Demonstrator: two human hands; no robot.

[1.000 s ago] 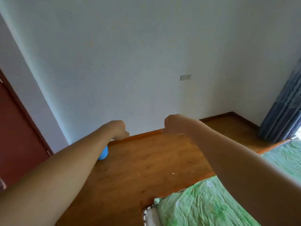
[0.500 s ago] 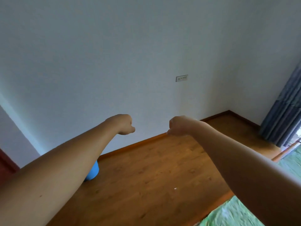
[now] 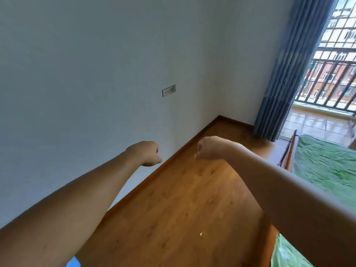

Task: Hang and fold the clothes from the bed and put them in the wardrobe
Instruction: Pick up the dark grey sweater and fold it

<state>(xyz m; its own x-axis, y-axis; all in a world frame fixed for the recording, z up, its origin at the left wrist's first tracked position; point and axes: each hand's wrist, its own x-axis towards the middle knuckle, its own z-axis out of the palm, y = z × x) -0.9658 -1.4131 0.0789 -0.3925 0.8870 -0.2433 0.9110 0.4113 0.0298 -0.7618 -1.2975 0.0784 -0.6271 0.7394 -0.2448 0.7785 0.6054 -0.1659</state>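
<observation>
green crinkled bed sheet (image 3: pixel 323 170), orange-brown wood floor (image 3: pixel 183 199), blue pleated curtain (image 3: pixel 285 74), white wall (image 3: pixel 86 74)

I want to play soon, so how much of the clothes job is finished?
Done: nothing that shows; no wardrobe or hung clothes are in view. In hand: nothing; the left hand and right hand are empty fists held out over the wooden floor. Left: seemingly everything, though the visible part of the green-covered bed shows no clothes, so I cannot tell how many remain.
</observation>
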